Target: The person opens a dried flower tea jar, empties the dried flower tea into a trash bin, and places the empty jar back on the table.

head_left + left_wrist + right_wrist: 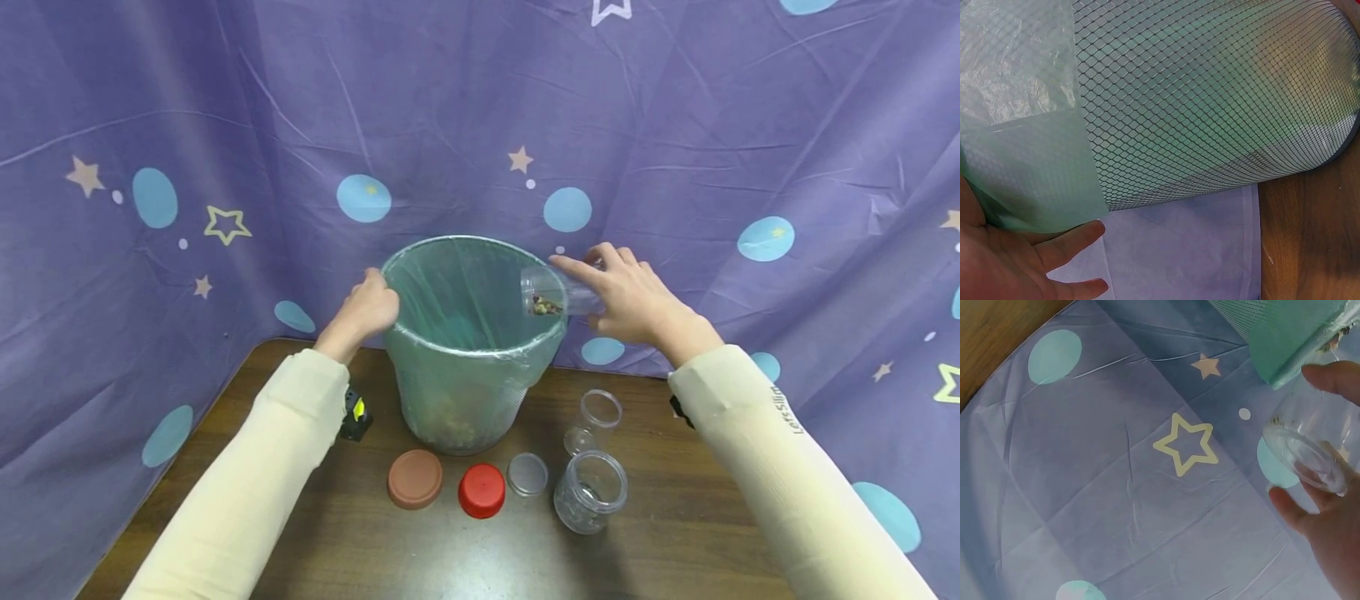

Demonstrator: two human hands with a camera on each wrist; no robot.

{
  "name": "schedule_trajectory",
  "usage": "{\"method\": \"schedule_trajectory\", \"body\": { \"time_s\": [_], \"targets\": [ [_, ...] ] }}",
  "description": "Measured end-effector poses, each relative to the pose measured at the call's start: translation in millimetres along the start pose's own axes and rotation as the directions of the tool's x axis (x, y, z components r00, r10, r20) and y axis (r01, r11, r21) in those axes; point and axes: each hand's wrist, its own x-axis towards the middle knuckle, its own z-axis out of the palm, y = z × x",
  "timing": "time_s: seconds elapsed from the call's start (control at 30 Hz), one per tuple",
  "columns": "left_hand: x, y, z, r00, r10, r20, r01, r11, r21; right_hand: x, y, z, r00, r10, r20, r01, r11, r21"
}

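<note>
A mesh trash bin (1210, 100) stands on the table, lined with a thin green bag (457, 292) folded over its rim. At the bin's left rim, my left hand (367, 304) grips the edge through the bag; in the left wrist view some of its fingers (1072, 247) show beside the liner. My right hand (626, 296) holds a clear plastic jar (542, 283) on its side, mouth pointing into the bin over the right rim. Brownish-yellow bits (546, 306) lie inside the jar near its mouth. The jar's base (1304, 459) faces the right palm.
In front of the bin lie a brown lid (415, 479), a red lid (482, 491) and a clear lid (528, 474). Two more clear jars (591, 492) stand to the right. A purple patterned curtain (465, 108) hangs behind the wooden table (360, 542).
</note>
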Motion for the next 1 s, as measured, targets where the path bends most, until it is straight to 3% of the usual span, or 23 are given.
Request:
{"method": "schedule_trajectory", "body": {
  "time_s": [0.2, 0.33, 0.53, 0.67, 0.83, 1.0],
  "targets": [
    [-0.2, 0.4, -0.1, 1.000, 0.007, -0.017, -0.007, 1.000, 0.000, -3, 4, 0, 0.999, -0.018, -0.048, 0.023, 0.995, 0.099],
    [-0.5, 0.1, -0.9, 1.000, 0.006, -0.001, -0.006, 1.000, 0.006, -4, 6, 2, 0.999, 0.021, -0.050, -0.010, 0.978, 0.211],
    [-1.0, 0.1, -0.2, 1.000, 0.001, 0.000, -0.001, 1.000, 0.003, -7, 11, 9, 0.991, 0.111, -0.074, -0.069, 0.900, 0.431],
    [-0.5, -0.2, 0.1, 1.000, -0.006, 0.008, 0.006, 1.000, -0.002, -10, 14, 14, 0.982, 0.169, -0.083, -0.102, 0.846, 0.523],
    [-0.4, -0.3, 0.0, 1.000, -0.013, 0.023, 0.013, 1.000, -0.009, -15, 14, 17, 0.968, 0.246, -0.058, -0.165, 0.788, 0.593],
    [-0.8, -0.5, -0.2, 1.000, -0.008, 0.013, 0.008, 1.000, 0.001, -18, 13, 19, 0.955, 0.291, -0.052, -0.202, 0.771, 0.604]
  ]
}}
